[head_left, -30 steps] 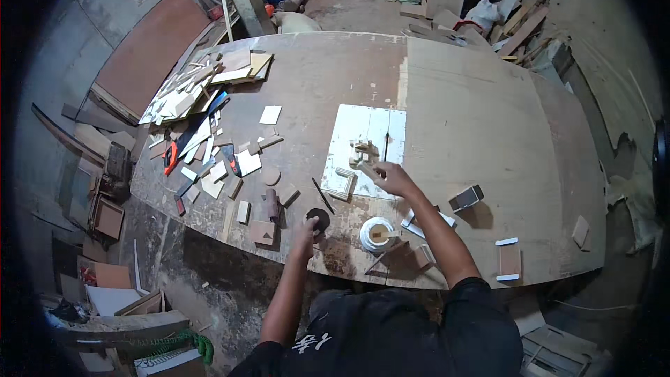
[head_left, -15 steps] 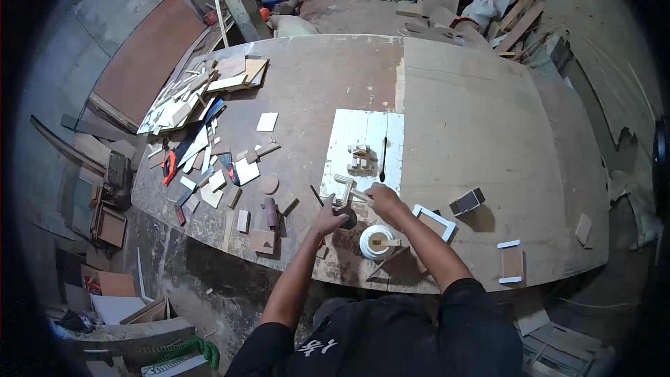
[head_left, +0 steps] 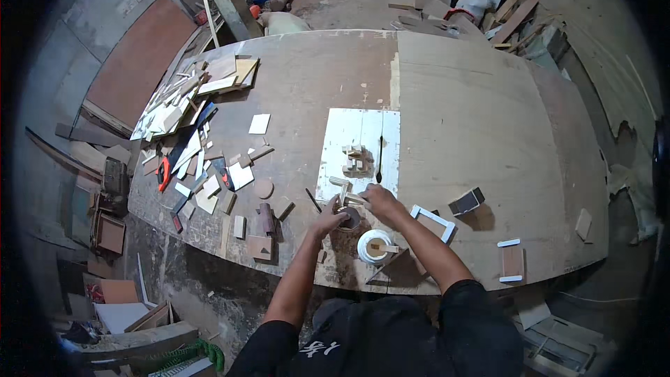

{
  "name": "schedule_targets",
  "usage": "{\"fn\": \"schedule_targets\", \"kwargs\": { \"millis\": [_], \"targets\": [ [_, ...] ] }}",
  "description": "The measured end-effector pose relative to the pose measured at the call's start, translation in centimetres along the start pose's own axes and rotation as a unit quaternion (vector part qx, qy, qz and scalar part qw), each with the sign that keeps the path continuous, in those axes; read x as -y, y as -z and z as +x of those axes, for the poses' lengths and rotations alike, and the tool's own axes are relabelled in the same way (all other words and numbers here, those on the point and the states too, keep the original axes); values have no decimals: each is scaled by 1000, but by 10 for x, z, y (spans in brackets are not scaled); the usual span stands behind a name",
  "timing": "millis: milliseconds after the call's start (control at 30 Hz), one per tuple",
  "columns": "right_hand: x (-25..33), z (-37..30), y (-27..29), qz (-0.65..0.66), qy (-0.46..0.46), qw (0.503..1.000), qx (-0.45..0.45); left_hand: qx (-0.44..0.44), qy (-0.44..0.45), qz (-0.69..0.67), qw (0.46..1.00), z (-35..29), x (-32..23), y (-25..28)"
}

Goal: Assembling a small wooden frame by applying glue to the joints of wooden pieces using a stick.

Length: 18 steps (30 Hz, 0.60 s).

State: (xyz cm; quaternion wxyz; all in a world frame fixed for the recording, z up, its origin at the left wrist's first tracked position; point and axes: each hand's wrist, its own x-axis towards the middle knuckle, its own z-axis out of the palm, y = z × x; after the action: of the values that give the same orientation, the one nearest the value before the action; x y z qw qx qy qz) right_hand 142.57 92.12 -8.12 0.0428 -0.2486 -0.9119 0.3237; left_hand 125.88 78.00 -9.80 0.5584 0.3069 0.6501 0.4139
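Note:
Low over the near edge of a white board (head_left: 338,136), my left hand (head_left: 328,222) is closed around a small piece made of pale wooden strips (head_left: 342,185). My right hand (head_left: 382,204) is closed on a short pale strip (head_left: 357,200), whose tip meets that piece; its exact kind is unclear. Under my left fingers sits a round dark dish (head_left: 351,220), partly covered. A second small wooden assembly (head_left: 354,160) rests on the white board, beside a thin dark brush-like tool (head_left: 380,164). Nearer to me stands a white round tub (head_left: 375,258).
Wood offcuts (head_left: 167,115) are heaped at the left, with an orange-handled saw (head_left: 163,173) among them. Right of my arm lie a white frame (head_left: 445,230), a dark box (head_left: 466,201) and a brown block with white ends (head_left: 512,264). The worktable's curved near edge (head_left: 335,285) runs before me.
The view has shifted slightly. The wooden piece in my left hand has tilted a little and come closer to the strip in my right. Both hands keep their grip.

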Motion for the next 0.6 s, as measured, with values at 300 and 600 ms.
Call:
{"fn": "schedule_targets", "kwargs": {
  "millis": [300, 600],
  "targets": [
    [3, 2, 7, -47, 36, 998, -15, 20, 31, -57, 998, -2, -3, 2],
    [4, 9, 4, -83, 45, 995, -35, 87, 40, -56, 994, 11, 11, 15]
  ]
}}
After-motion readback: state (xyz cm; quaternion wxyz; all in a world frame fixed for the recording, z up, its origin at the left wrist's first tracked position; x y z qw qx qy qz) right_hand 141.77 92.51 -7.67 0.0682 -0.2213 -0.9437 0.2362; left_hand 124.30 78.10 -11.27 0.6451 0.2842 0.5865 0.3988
